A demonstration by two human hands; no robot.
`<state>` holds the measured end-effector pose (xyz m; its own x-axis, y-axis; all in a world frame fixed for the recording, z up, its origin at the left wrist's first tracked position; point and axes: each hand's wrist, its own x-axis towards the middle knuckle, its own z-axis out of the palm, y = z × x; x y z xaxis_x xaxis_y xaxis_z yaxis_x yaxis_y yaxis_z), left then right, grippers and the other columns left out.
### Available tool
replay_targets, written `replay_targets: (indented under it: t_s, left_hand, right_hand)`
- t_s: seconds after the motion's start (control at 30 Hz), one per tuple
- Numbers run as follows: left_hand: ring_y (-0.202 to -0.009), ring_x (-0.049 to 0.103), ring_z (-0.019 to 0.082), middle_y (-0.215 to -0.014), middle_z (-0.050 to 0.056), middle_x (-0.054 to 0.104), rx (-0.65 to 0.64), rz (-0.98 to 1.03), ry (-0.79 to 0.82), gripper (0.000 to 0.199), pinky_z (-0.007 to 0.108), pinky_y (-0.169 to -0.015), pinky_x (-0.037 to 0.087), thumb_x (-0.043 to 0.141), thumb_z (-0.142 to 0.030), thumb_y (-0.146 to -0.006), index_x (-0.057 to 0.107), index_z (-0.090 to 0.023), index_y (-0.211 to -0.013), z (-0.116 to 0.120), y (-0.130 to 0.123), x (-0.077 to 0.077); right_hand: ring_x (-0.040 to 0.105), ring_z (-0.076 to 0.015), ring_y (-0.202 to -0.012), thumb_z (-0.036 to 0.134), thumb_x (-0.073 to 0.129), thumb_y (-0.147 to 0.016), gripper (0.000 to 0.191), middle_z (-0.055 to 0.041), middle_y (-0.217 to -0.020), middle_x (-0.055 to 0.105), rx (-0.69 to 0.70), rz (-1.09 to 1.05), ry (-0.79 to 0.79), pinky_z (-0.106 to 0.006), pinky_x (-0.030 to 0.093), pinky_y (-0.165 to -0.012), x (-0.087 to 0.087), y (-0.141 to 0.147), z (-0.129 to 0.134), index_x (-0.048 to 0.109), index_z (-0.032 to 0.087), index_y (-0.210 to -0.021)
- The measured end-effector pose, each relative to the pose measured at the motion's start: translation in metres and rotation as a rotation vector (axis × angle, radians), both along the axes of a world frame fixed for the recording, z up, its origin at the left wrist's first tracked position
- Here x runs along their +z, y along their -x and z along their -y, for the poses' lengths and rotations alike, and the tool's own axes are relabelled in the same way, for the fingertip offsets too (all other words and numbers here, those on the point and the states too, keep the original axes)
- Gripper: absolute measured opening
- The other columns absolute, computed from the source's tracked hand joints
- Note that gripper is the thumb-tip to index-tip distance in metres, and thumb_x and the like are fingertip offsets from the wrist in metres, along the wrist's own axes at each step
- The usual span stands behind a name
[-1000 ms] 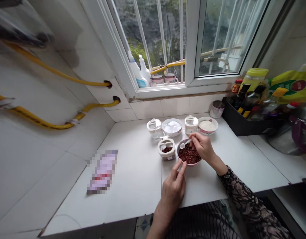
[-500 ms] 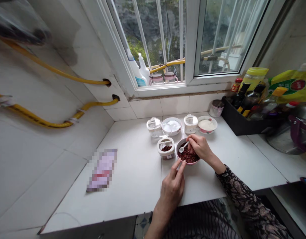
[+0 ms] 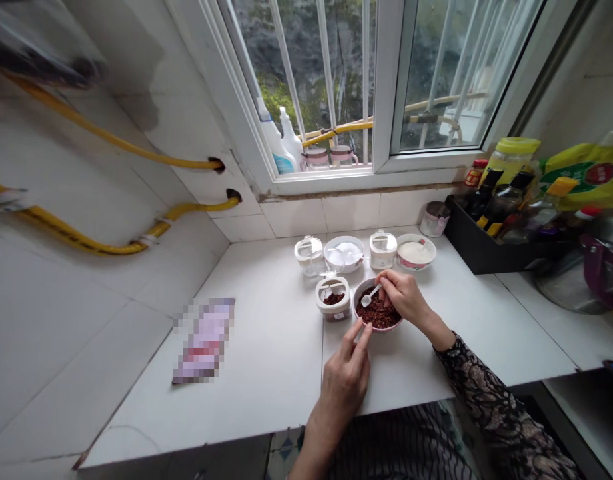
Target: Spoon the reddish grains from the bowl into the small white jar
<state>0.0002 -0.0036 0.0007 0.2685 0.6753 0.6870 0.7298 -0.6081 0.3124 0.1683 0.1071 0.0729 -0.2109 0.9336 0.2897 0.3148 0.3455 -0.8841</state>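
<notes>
A small white spoon (image 3: 370,295) is pinched in my right hand (image 3: 402,295), its scoop end over dark red dried bits that look like peppercorns (image 3: 381,315). These fill a round bowl (image 3: 385,330) with a pinkish outer side. My left hand (image 3: 347,363) is at the bowl's near left edge, its index and middle fingers stretched out and their tips touching the rim. Left of the bowl stands a clear seasoning jar (image 3: 335,312) with a white-framed lid, holding some of the same dark red bits.
Behind are another seasoning jar (image 3: 310,257), a bowl of white grains (image 3: 344,252), a third jar (image 3: 383,251) and a bowl of pale grains (image 3: 417,252). A black bottle box (image 3: 466,243) and a metal pot (image 3: 561,280) stand right; a blurred purple packet (image 3: 206,341) lies left.
The spoon's scoop end has shifted slightly to the right over the dark red bits, with my right hand. My left hand stays at the bowl's rim.
</notes>
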Motion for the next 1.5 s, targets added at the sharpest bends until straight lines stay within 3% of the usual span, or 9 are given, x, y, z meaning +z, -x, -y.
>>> replay_targets:
  t_s: [0.13, 0.4, 0.73, 0.83, 0.93, 1.1, 1.2, 1.37, 1.5]
  left_hand:
    - [-0.114, 0.068, 0.019, -0.139, 0.017, 0.057, 0.005, -0.002, -0.009, 0.066, 0.026, -0.089, 0.059, 0.04, 0.002, -0.093, 0.033, -0.019, -0.154, 0.0, 0.0, -0.001]
    - [-0.106, 0.07, 0.018, -0.14, 0.018, 0.057, -0.001, 0.0, 0.001, 0.066, 0.026, -0.087, 0.059, 0.04, 0.002, -0.094, 0.031, -0.02, -0.156, 0.0, 0.0, 0.0]
    - [-0.113, 0.068, 0.019, -0.141, 0.018, 0.056, 0.004, -0.006, -0.005, 0.068, 0.026, -0.09, 0.058, 0.04, 0.002, -0.092, 0.031, -0.019, -0.156, 0.0, 0.0, -0.001]
    - [-0.118, 0.066, 0.02, -0.141, 0.017, 0.056, 0.01, -0.016, 0.0, 0.067, 0.027, -0.093, 0.058, 0.04, 0.001, -0.092, 0.031, -0.019, -0.156, -0.001, 0.0, -0.001]
    - [-0.115, 0.067, 0.02, -0.142, 0.017, 0.055, 0.011, -0.011, 0.005, 0.068, 0.028, -0.092, 0.058, 0.039, 0.001, -0.092, 0.029, -0.02, -0.156, -0.001, -0.001, -0.003]
    - [-0.102, 0.072, 0.018, -0.143, 0.018, 0.055, 0.016, -0.005, -0.011, 0.071, 0.027, -0.088, 0.06, 0.039, 0.001, -0.091, 0.027, -0.021, -0.157, -0.002, -0.001, -0.005]
    - [-0.102, 0.072, 0.018, -0.143, 0.018, 0.055, 0.02, -0.005, -0.011, 0.07, 0.027, -0.088, 0.06, 0.039, 0.001, -0.091, 0.028, -0.02, -0.157, -0.002, 0.0, -0.005]
    - [-0.111, 0.069, 0.019, -0.142, 0.017, 0.055, 0.013, -0.02, 0.012, 0.067, 0.029, -0.093, 0.058, 0.039, 0.001, -0.092, 0.031, -0.019, -0.155, -0.001, 0.0, -0.004]
    - [-0.114, 0.068, 0.019, -0.142, 0.017, 0.055, 0.019, -0.024, 0.016, 0.065, 0.029, -0.092, 0.058, 0.039, 0.001, -0.092, 0.033, -0.019, -0.154, 0.0, 0.0, -0.004]
  right_hand:
    - [0.054, -0.0133, -0.041, 0.023, 0.048, -0.089, 0.016, 0.0041, -0.049, 0.06, 0.074, 0.012, 0.015, -0.024, 0.044, -0.047, 0.001, 0.004, 0.003, 0.058, 0.022, -0.076]
    - [0.057, -0.0125, -0.035, 0.039, 0.058, -0.082, 0.021, 0.0026, -0.05, 0.065, 0.035, -0.228, 0.241, -0.021, 0.041, -0.035, 0.0, -0.002, -0.004, 0.061, 0.019, -0.077]
    - [0.057, -0.0123, -0.033, 0.049, 0.067, -0.075, 0.032, 0.0017, -0.05, 0.065, 0.033, -0.363, 0.315, -0.02, 0.044, -0.035, 0.002, -0.006, -0.008, 0.06, 0.018, -0.077]
    - [0.06, -0.0129, -0.037, 0.054, 0.067, -0.078, 0.036, 0.0009, -0.055, 0.067, 0.018, -0.401, 0.252, -0.022, 0.047, -0.039, 0.005, -0.003, -0.008, 0.06, 0.018, -0.082]
    - [0.065, -0.0145, -0.048, 0.054, 0.059, -0.089, 0.034, -0.0009, -0.065, 0.07, 0.002, -0.384, 0.087, -0.026, 0.054, -0.049, 0.009, 0.008, -0.003, 0.059, 0.02, -0.09]
    - [0.069, -0.0173, -0.066, 0.035, 0.048, -0.1, 0.021, -0.005, -0.078, 0.074, 0.111, -0.019, -0.319, -0.03, 0.056, -0.068, 0.008, 0.025, 0.011, 0.064, 0.022, -0.099]
    - [0.068, -0.0175, -0.067, 0.029, 0.046, -0.099, 0.02, -0.0049, -0.078, 0.074, 0.154, 0.103, -0.454, -0.031, 0.054, -0.07, 0.007, 0.024, 0.014, 0.065, 0.022, -0.099]
    - [0.06, -0.0145, -0.051, 0.031, 0.044, -0.1, 0.021, -0.0006, -0.066, 0.067, -0.019, -0.067, -0.298, -0.027, 0.05, -0.056, 0.009, 0.006, 0.01, 0.062, 0.021, -0.095]
    - [0.054, -0.0141, -0.043, 0.031, 0.047, -0.097, 0.02, 0.0017, -0.057, 0.061, -0.052, -0.002, -0.161, -0.026, 0.044, -0.048, 0.006, -0.005, 0.001, 0.06, 0.022, -0.084]
